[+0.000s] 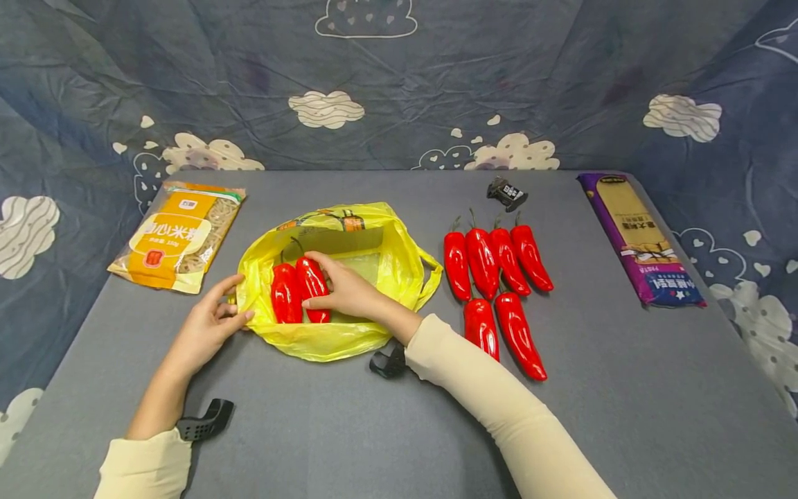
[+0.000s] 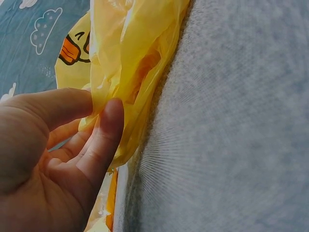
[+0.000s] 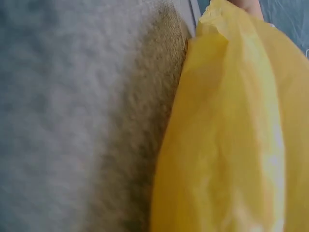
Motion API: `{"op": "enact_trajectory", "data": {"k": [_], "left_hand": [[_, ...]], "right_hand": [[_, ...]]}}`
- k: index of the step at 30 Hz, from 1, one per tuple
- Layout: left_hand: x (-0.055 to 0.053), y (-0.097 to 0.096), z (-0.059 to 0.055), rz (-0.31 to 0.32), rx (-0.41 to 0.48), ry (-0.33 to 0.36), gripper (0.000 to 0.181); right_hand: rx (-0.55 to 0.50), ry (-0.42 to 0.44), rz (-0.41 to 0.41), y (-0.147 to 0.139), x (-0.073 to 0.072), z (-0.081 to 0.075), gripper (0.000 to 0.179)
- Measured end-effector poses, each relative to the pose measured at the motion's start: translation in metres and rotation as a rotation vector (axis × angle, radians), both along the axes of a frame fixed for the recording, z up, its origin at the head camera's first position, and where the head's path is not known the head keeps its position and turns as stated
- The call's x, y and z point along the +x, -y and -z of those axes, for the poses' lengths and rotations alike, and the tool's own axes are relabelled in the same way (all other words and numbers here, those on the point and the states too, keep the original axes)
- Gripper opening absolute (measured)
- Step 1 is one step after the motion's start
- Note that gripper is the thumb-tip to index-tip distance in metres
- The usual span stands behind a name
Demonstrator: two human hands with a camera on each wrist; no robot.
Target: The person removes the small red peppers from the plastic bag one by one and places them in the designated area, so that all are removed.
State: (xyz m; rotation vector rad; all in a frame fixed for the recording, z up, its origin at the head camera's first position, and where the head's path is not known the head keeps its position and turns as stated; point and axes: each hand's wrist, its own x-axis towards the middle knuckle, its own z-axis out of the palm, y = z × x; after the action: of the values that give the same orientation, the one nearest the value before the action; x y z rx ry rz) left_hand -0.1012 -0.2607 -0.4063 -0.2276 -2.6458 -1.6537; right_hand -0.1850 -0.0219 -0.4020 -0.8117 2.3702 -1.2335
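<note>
A yellow plastic bag (image 1: 330,343) lies on the table with its mouth spread wide. My left hand (image 1: 208,326) pinches the bag's left rim between thumb and fingers; the left wrist view shows the bag film (image 2: 108,58) in that pinch. Inside the bag, one red chili pepper (image 1: 285,294) lies at the left. Right beside it my right hand (image 1: 343,287) holds a second red pepper (image 1: 312,277), thumb on its near part and fingers on its upper side. In the right wrist view the bag's wall (image 3: 222,145) fills much of the picture and hides the right hand's fingers.
Several red peppers (image 1: 483,263) lie in two rows right of the bag. Behind them is a small black packet (image 1: 506,194). A noodle packet (image 1: 181,235) lies at the left, and a purple pasta packet (image 1: 642,239) at the right. A cloud-patterned cloth (image 1: 386,69) hangs behind the table.
</note>
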Motion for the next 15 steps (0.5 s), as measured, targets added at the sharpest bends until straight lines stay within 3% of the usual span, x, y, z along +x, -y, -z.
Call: {"op": "enact_trajectory", "data": {"k": [10, 15], "left_hand": [[0.000, 0.000, 0.000, 0.003, 0.003, -0.005, 0.064], [0.001, -0.001, -0.001, 0.000, 0.000, -0.010, 0.064]], "right_hand": [[0.081, 0.046, -0.011, 0.001, 0.001, -0.013, 0.080], [0.067, 0.068, -0.025, -0.007, 0.003, -0.017, 0.079]]}}
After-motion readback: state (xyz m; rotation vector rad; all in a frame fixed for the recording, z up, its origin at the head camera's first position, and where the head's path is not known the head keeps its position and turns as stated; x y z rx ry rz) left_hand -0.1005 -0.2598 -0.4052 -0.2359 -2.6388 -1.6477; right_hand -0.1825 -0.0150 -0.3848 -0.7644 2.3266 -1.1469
